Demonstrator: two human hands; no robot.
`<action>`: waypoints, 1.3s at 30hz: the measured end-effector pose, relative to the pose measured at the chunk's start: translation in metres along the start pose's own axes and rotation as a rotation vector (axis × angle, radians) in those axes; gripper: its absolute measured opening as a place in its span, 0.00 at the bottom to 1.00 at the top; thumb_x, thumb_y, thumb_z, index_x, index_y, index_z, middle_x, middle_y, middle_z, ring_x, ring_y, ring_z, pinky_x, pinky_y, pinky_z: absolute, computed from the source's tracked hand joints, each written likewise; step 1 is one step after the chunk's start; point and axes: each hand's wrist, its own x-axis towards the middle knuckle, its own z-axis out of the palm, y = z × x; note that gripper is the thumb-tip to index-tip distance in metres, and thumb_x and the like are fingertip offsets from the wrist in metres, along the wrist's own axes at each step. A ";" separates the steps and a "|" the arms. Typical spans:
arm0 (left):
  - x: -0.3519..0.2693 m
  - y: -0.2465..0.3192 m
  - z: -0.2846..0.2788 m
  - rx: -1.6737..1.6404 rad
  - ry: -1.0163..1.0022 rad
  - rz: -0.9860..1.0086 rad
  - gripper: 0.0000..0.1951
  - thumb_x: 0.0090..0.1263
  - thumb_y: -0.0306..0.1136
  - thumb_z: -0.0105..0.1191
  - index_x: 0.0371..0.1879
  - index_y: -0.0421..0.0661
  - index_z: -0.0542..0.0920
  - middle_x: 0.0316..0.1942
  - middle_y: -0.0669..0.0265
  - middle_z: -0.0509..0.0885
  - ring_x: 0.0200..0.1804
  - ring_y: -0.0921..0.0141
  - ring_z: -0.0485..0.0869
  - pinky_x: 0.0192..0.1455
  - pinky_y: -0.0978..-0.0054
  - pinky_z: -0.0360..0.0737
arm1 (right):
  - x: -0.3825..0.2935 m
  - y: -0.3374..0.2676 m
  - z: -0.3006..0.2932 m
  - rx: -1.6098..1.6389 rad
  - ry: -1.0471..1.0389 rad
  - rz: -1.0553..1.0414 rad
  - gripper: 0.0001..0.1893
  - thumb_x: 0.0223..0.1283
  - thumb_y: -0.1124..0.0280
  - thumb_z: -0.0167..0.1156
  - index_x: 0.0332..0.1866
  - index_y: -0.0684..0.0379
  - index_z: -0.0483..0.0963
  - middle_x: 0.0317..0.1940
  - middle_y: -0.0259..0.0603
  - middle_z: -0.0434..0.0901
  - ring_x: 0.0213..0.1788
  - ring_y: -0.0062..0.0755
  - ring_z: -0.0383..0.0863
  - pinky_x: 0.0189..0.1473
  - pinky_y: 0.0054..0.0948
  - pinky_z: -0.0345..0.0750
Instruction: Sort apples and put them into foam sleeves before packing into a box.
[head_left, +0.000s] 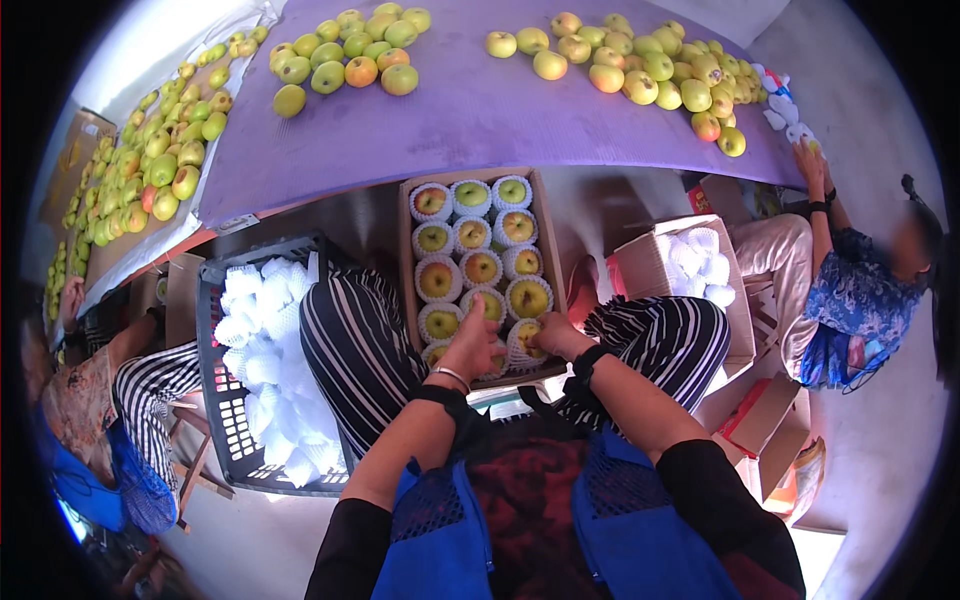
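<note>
Between my knees stands a cardboard box (557, 262) with apples in white foam nets, set in three columns. My left hand (476, 346) is over the near part of the box, palm turned inward and fingers apart, holding nothing that I can see. It partly hides a netted apple (489, 306) and those in the near row. At the near right corner, the fingers of my right hand (561, 335) are curled on a netted apple (524, 341). Just beyond that lies a larger netted apple (529, 298).
A black plastic crate (244, 471) of foam nets (270, 367) stands left. Loose apples (352, 45) lie on a purple-covered table (450, 120) ahead. At right are a carton (637, 262) of nets and a seated person (862, 292); another person (82, 405) sits left.
</note>
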 end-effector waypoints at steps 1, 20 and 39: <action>-0.001 -0.001 0.000 0.029 -0.016 0.013 0.53 0.56 0.74 0.24 0.64 0.32 0.39 0.67 0.44 0.34 0.67 0.45 0.45 0.61 0.37 0.35 | 0.001 0.002 0.001 -0.124 0.031 -0.055 0.27 0.40 0.70 0.66 0.50 0.67 0.71 0.42 0.53 0.77 0.42 0.42 0.79 0.45 0.31 0.75; 0.002 -0.029 0.028 -0.033 -0.248 -0.015 0.40 0.67 0.51 0.41 0.62 0.29 0.42 0.65 0.39 0.42 0.68 0.47 0.45 0.67 0.53 0.47 | 0.001 0.005 -0.002 -0.383 0.011 -0.047 0.27 0.33 0.64 0.68 0.43 0.66 0.72 0.39 0.56 0.77 0.45 0.47 0.78 0.46 0.35 0.74; 0.025 -0.037 0.019 -0.194 -0.338 0.012 0.46 0.65 0.60 0.34 0.61 0.24 0.41 0.64 0.37 0.46 0.67 0.50 0.49 0.66 0.57 0.52 | -0.006 -0.003 -0.005 -0.338 0.005 -0.107 0.22 0.32 0.68 0.69 0.37 0.67 0.75 0.38 0.55 0.78 0.44 0.46 0.78 0.46 0.34 0.75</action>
